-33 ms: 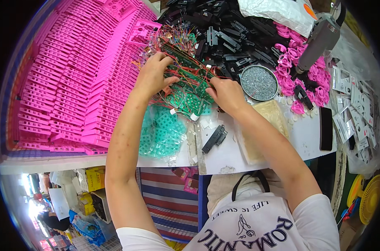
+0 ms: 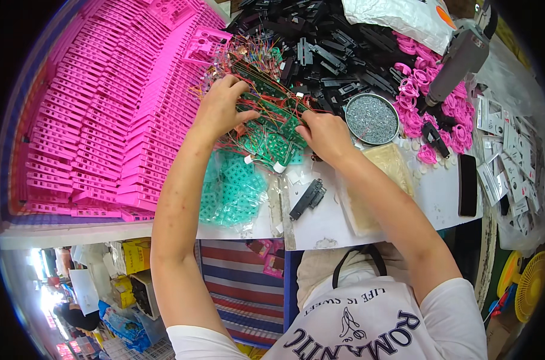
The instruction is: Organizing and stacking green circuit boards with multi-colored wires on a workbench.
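Observation:
A tangled heap of green circuit boards (image 2: 272, 117) with red and multicoloured wires lies in front of me on the white table. My left hand (image 2: 223, 108) reaches into its left side, thumb stretched out and apart from the curled fingers, among the wires. At the right edge of the heap, my right hand (image 2: 325, 137) pinches the end of a wired circuit board (image 2: 292, 127) between thumb and fingers. White connectors (image 2: 280, 167) hang at the heap's near side. Just below it, a clear bag of small teal boards (image 2: 235, 186) lies beside a black plastic part (image 2: 308, 199).
Stacked pink plastic housings (image 2: 104, 114) fill the left. Black parts (image 2: 335, 54) pile up behind, near a round tin of screws (image 2: 372, 119) and pink rings (image 2: 409, 90). A dark grey tool (image 2: 461, 60) hangs at right, above bagged printed cards (image 2: 509, 162). A yellowish block (image 2: 368, 204) lies under my right forearm.

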The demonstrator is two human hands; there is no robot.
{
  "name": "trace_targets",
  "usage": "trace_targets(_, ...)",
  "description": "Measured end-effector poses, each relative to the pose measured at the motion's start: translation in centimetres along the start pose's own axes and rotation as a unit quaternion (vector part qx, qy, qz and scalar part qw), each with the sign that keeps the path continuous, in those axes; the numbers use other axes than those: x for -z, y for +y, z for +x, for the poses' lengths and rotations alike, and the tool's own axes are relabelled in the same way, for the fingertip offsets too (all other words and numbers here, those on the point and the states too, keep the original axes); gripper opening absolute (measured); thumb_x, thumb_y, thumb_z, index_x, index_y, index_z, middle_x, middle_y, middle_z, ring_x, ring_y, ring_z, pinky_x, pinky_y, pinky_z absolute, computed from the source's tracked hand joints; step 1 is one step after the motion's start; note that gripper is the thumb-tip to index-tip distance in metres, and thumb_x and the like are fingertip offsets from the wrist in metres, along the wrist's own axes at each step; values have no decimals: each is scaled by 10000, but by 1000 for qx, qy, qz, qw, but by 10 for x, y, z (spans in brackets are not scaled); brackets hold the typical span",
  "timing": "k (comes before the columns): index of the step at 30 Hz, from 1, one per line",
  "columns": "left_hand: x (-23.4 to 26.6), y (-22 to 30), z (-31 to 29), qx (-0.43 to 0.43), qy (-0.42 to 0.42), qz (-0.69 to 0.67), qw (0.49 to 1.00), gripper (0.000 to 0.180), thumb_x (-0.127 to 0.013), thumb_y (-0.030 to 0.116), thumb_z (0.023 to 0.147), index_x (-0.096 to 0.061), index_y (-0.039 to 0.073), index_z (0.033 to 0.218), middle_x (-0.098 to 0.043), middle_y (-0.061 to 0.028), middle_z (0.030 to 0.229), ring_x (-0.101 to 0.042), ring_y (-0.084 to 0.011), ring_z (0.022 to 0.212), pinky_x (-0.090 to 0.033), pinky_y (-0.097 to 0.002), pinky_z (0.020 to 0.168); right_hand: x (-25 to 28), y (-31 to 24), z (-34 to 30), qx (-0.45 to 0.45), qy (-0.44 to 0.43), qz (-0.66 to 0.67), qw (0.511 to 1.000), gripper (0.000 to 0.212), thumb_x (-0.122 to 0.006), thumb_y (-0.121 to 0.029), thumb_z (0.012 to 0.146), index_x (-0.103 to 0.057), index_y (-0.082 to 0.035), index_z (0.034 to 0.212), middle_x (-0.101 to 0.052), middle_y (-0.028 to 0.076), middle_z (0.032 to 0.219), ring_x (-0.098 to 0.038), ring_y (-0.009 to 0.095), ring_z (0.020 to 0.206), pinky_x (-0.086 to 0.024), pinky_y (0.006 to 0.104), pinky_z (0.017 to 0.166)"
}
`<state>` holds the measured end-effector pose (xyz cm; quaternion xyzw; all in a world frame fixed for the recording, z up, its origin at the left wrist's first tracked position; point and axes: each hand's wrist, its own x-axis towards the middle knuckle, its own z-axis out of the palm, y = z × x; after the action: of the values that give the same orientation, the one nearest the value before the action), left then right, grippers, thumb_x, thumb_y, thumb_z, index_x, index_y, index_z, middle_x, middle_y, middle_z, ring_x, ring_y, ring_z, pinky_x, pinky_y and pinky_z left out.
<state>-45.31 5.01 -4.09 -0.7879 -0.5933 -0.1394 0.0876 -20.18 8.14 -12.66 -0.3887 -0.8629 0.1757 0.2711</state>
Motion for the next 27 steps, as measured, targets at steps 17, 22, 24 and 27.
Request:
trace_targets(17, -19, 59, -6, 133, 38, 148, 979, 636, -865, 517, 577, -697, 99, 1026, -576, -81, 962, -556, -307, 957, -498, -436, 750, -6, -14, 13, -81, -45, -25, 995, 330, -661, -361, 889, -696, -36, 850, -703, 180, 801, -697, 378, 774, -553, 490, 705)
trace_targets(22, -2, 23, -15, 68, -2, -61, 996, 532, -856, 246, 696, -637, 55, 1142, -613, -142, 1101, -581, -327, 1108, -481, -400, 937, 38, -26, 9, -57, -133, -77, 986, 366, -711, -407, 843, -671, -49, 910, -700, 150, 826, -691, 365, 792, -547, 485, 701)
trace_targets(24, 3, 6, -16, 61, -11, -118, 991, 521, -842, 215, 712, -627, 46, 1156, -617, -142, 1124, -593, -321, 1098, -480, -388, 943, 42, -31, 13, 11, -19, -61, 998, 348, -736, -381, 822, -646, -56, 907, -675, 135, 841, -683, 356, 792, -543, 478, 687)
trace_targets(27, 3, -17, -14, 60, -29, -116, 991, 456, -819, 180, 740, -631, 39, 1131, -646, -141, 1026, -641, -309, 956, -504, -391, 839, 26, -39, 31, 72, 48, -50, 995, 329, -772, -330, 792, -609, -66, 900, -619, 114, 886, -670, 337, 787, -540, 457, 665)
